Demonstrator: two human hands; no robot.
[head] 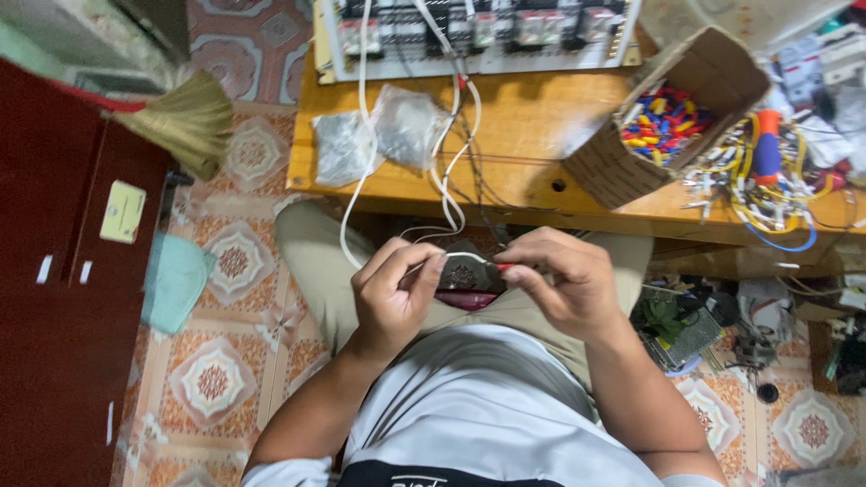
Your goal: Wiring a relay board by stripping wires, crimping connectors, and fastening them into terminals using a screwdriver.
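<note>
My left hand (395, 290) pinches a thin white wire (361, 171) close to its end, over my lap. That wire runs up across the wooden table (514, 117) to a panel of electrical parts (478, 32) at the far edge. My right hand (564, 275) grips the wire's tip, where a small red sleeve (502, 267) shows between thumb and fingers. Both hands are almost touching, just in front of the table's near edge. More white wires (456, 153) loop down beside them.
Two clear plastic bags (379, 135) of small parts lie on the table. A cardboard box (672, 113) of coloured sleeves stands at the right, beside a heap of wire offcuts and an orange-handled tool (767, 149). A broom (185, 117) and dark red cabinet (54, 298) are left.
</note>
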